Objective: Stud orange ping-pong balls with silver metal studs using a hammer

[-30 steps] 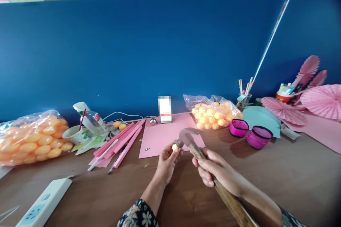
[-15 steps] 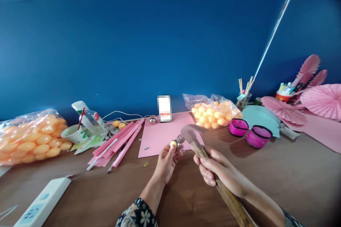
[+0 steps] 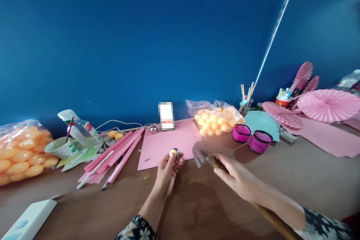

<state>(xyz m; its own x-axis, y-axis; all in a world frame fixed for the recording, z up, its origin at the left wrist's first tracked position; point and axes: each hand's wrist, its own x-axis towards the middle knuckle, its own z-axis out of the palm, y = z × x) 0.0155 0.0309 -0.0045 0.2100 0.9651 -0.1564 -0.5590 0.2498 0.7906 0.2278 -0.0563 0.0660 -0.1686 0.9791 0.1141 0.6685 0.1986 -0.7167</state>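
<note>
My left hand [image 3: 166, 171] is closed on a small round thing [image 3: 174, 153], yellow on one side and shiny metal on the other. It is held up over the near edge of a pink paper sheet [image 3: 165, 138]. In my right hand [image 3: 237, 180] is a claw hammer [image 3: 214, 160] with a wooden handle. The hammer's head, blurred by motion, hangs at the sheet's right corner, apart from the round thing. On the sheet lie a shiny metal ball [image 3: 153, 129] and a tiny metal piece [image 3: 147, 159].
Bags of orange balls stand at left [image 3: 25, 150] and right [image 3: 215, 120]. Pink paper strips [image 3: 118, 153], a paper cup [image 3: 60, 148] and a plastic bottle [image 3: 81, 131] are left. Magenta cups [image 3: 260, 142] and pink paper fans [image 3: 327, 105] are right. A power strip [image 3: 30, 219] lies near left.
The hammer's head has swung away to the right and down from the round thing, with my right hand turning over. The view has shifted right. My left hand keeps its hold.
</note>
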